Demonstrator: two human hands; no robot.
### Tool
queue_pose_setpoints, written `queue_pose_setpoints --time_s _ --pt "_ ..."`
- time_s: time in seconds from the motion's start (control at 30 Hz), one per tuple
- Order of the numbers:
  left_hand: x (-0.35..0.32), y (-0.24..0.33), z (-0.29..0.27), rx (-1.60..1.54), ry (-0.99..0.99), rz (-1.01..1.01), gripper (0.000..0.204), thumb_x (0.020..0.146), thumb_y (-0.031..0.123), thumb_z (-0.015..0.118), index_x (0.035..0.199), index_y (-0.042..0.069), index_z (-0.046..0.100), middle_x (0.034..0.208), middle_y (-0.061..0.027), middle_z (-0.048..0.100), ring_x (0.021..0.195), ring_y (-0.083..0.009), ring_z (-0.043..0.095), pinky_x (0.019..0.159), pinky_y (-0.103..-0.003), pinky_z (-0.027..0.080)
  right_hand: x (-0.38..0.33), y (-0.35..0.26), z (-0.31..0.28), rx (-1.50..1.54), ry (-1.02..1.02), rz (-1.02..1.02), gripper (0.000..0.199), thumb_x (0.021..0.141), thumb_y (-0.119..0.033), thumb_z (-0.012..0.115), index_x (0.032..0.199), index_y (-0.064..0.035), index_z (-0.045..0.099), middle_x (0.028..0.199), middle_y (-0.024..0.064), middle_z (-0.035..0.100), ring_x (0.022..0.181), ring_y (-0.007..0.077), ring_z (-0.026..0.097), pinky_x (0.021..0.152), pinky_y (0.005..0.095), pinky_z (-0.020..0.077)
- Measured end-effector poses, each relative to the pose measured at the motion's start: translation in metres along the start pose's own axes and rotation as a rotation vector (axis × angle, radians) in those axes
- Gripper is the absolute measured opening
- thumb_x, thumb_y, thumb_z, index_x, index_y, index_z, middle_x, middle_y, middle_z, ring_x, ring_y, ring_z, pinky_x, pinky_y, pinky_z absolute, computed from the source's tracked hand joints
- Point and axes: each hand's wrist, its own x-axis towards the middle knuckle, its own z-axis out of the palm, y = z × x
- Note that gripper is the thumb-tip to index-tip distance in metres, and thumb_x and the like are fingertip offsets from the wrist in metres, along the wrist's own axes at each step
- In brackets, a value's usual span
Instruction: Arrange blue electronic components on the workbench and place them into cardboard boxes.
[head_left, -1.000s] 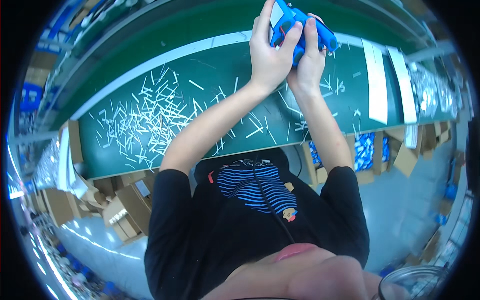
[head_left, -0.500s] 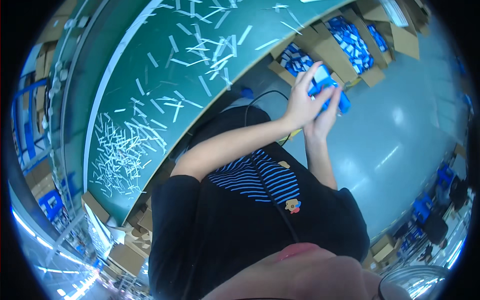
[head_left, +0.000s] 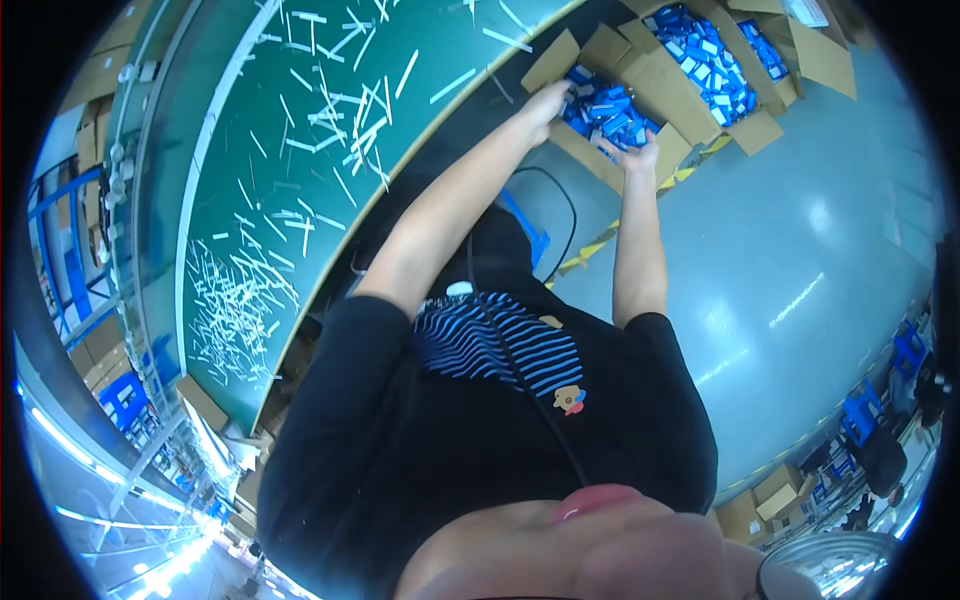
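Small blue-and-white packets [head_left: 615, 115] lie heaped inside an open cardboard box [head_left: 592, 165] in front of me, at the upper right. My left hand [head_left: 545, 108] reaches over the box's left side, its fingertips at the packets; whether they grip one is hidden. On the other side of the heap, my right hand [head_left: 636, 153] has its fingers spread beside the packets, with nothing seen held in them.
A green-topped table [head_left: 215, 215] with many scattered white strips [head_left: 235, 310] curves along my left. Another cardboard box [head_left: 670, 85] full of blue-and-white packets [head_left: 705, 65] stands to the right. A black cable [head_left: 573, 215] loops near yellow-and-black floor tape [head_left: 600, 245].
Both hands moved away from my body into the box. The blue packets that were between them are no longer held up there. My hands are now farther apart, and my view shifted.
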Motion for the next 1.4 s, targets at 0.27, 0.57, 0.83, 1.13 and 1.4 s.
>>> queue_pose_setpoints --time_s 0.27,0.57,0.83,1.13,1.4 --pt "-0.200 0.044 -0.071 0.337 -0.350 0.147 0.040 0.108 0.030 0.048 0.135 0.006 0.063 0.128 -0.0115 0.065 0.118 -0.0225 0.061 0.104 -0.037 0.046 -0.027 0.012 -0.055 -0.393 0.130 -0.340 0.018 0.104 -0.027 0.057 0.104 -0.0095 0.063 0.097 0.0096 0.064 0.088 0.0199 0.061 0.081 0.0365 0.0542" --pt "-0.267 0.006 -0.167 0.059 0.099 0.296 0.031 0.108 0.016 0.046 0.127 -0.003 0.063 0.113 -0.0078 0.068 0.098 -0.0185 0.065 0.093 -0.030 0.051 -0.064 0.165 0.046 -0.632 -0.375 -0.237 0.035 0.106 -0.029 0.053 0.073 -0.0173 0.049 0.062 -0.0011 0.042 0.058 0.0108 0.044 0.056 0.0263 0.0398" --pt "-0.474 -0.035 -0.212 0.252 0.638 0.266 0.019 0.100 0.012 0.061 0.111 -0.001 0.069 0.110 -0.0104 0.071 0.089 -0.0252 0.065 0.082 -0.037 0.053 -0.089 0.421 0.039 -1.403 -0.454 0.841 0.028 0.105 -0.034 0.051 0.083 -0.0171 0.047 0.071 0.0016 0.044 0.066 0.0149 0.046 0.060 0.0317 0.0418" --pt "-0.715 -0.140 -0.106 -0.074 2.129 0.490 0.031 0.105 0.024 0.055 0.109 -0.002 0.071 0.094 -0.0103 0.069 0.086 -0.0218 0.065 0.080 -0.034 0.053 -0.100 0.513 0.041 -1.836 -0.378 1.403 0.025 0.104 -0.039 0.048 0.095 -0.0169 0.045 0.082 0.0045 0.046 0.074 0.0195 0.049 0.065 0.0377 0.0440" --pt "-0.786 -0.204 -0.282 0.770 1.021 -1.396 0.022 0.093 0.021 0.064 0.094 0.005 0.080 0.090 -0.0081 0.077 0.078 -0.0229 0.070 0.073 -0.036 0.056 -0.078 0.498 0.054 -1.909 -0.206 1.553 0.028 0.104 -0.044 0.046 0.105 -0.0168 0.044 0.092 0.0072 0.048 0.082 0.0236 0.051 0.069 0.0431 0.0460"
